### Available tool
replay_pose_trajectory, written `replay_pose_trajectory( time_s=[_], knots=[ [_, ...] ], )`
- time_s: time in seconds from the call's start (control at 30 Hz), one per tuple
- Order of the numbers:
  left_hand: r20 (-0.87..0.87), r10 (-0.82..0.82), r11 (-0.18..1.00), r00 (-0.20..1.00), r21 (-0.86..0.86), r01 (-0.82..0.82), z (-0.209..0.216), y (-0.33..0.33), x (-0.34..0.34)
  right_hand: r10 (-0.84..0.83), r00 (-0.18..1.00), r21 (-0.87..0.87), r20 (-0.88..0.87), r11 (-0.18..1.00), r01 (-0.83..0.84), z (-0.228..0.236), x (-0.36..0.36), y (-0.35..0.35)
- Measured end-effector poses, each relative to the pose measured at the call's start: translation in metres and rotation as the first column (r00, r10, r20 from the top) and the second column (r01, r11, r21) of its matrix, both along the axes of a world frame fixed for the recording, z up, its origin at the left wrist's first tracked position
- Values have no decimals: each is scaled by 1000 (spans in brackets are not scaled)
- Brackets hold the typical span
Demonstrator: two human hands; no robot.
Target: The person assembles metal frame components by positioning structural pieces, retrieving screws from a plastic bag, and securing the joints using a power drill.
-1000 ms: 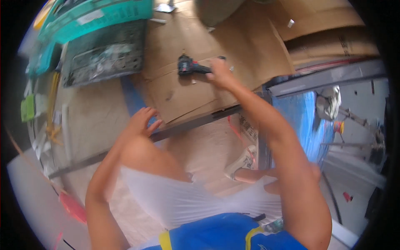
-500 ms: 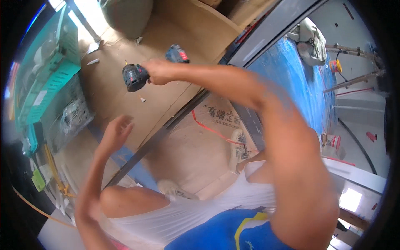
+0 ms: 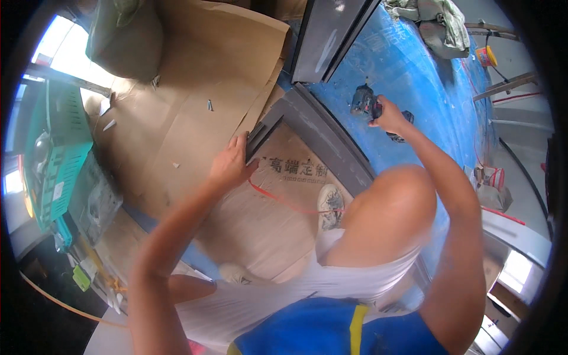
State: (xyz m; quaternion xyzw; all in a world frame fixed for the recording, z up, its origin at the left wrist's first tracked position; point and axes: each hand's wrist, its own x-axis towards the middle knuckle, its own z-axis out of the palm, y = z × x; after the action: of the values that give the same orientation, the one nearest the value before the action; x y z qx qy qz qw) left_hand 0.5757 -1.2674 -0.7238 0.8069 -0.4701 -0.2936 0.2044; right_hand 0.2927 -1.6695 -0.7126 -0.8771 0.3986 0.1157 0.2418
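A cordless drill (image 3: 364, 102) is in my right hand (image 3: 390, 117), held by its grip over the blue sheeting. A thin bit sticks out of its chuck, pointing away from me, and the battery shows below my fist. My left hand (image 3: 232, 164) grips the near bar of a dark grey metal frame (image 3: 296, 109), fingers on one side and thumb on the other. That frame lies low before me, and its corner meets another dark grey profile (image 3: 319, 47) at the far side. A small screw (image 3: 209, 105) lies on the brown cardboard (image 3: 189, 71).
At the left stands a teal plastic basket (image 3: 59, 177) beside clear plastic wrapping (image 3: 103, 192). Blue sheeting (image 3: 438, 127) covers the right side. A stuffed sack (image 3: 127, 47) rests at the far left. My shoe (image 3: 329, 207) is inside the frame, near a red strap (image 3: 275, 198).
My right hand has carried the drill rightward, from over the cardboard to over the blue sheeting. My left hand has moved right and taken hold of the frame. The view has shifted too.
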Motion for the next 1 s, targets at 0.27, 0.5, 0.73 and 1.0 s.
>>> replay_pose_trajectory(
  time_s=[0.27, 0.5, 0.73, 1.0],
  knots=[
    [204, 98, 991, 974, 71, -114, -20, -19, -12, -164, 985, -115, 56, 979, 170, -105, 3, -88],
    [272, 89, 963, 958, 222, -152, -17, -16, -13, 91, 966, -595, 241, 800, 73, -85, 37, -6],
    [212, 129, 949, 969, 256, -182, -19, -30, -22, -19, 998, 58, -59, 998, 22, -151, 35, 72],
    [189, 154, 961, 970, 198, -191, -1, -44, -23, 277, 946, 302, -167, 928, -218, -214, 25, 8]
  ],
)
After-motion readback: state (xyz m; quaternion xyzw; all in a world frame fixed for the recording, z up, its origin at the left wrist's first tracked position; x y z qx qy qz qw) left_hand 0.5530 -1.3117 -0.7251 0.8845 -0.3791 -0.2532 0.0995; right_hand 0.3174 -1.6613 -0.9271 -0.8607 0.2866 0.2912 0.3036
